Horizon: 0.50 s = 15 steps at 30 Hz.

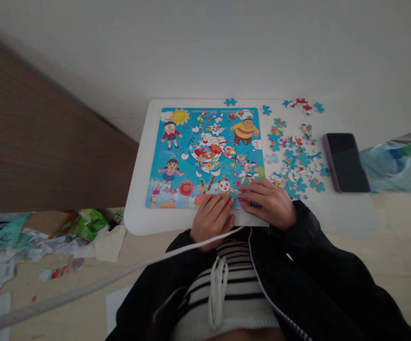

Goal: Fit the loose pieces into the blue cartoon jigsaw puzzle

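Observation:
A cartoon jigsaw puzzle (186,166) in a blue tray lies on a small white table. My left hand (212,220) rests over the tray's front edge, fingers stretched out and lying close together beside a round character's face. My right hand (267,203) reaches over the front right corner with its fingers extended and slightly apart, the tips touching the puzzle. What lies under the right fingers is mostly hidden. Loose puzzle pieces (299,158) are scattered to the right of the tray, close to my right hand.
A dark phone (346,162) lies at the table's right, against a clear plastic bottle or bag (397,163). One blue piece (230,102) sits behind the tray. A white cord (120,274) crosses in front of me. Brown wooden panel (49,132) and floor litter (59,232) are at left.

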Each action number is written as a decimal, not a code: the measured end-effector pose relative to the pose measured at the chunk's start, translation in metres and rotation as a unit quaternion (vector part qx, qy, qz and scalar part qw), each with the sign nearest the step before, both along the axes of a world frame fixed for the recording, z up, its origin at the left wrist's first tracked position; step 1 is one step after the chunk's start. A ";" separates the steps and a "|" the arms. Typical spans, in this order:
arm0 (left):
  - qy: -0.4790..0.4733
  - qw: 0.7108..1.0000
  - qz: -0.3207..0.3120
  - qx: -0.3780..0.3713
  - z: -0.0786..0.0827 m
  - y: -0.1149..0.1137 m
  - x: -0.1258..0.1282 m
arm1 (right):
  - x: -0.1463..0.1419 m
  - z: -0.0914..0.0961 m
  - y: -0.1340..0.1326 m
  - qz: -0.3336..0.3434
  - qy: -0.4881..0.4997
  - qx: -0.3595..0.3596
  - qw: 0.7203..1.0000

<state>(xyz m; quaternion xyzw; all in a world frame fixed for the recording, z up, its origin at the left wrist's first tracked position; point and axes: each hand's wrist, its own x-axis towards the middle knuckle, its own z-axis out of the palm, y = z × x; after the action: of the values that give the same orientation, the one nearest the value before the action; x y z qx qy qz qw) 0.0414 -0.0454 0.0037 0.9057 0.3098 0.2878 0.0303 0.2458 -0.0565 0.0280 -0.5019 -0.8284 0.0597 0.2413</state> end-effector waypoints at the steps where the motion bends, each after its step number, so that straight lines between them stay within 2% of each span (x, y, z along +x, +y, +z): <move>1: 0.004 1.000 0.001 -0.001 0.000 0.000 0.000 | 0.001 0.000 0.000 -0.004 0.001 -0.001 1.000; 11: -0.011 1.000 -0.019 0.017 -0.003 0.003 -0.001 | -0.002 -0.001 -0.011 -0.046 0.034 0.013 0.998; 13: -0.017 0.999 -0.028 0.020 -0.003 0.003 -0.002 | 0.010 0.002 -0.019 -0.081 0.039 0.019 0.996; 15: -0.020 0.999 -0.031 0.026 -0.003 0.004 -0.002 | 0.032 0.004 -0.030 -0.151 0.029 0.030 0.988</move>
<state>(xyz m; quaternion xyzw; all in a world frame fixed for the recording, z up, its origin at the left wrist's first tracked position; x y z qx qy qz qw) 0.0392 -0.0410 0.0007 0.9093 0.2738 0.3126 0.0222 0.2782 -0.0866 0.0324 -0.6121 -0.7370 0.0120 0.2865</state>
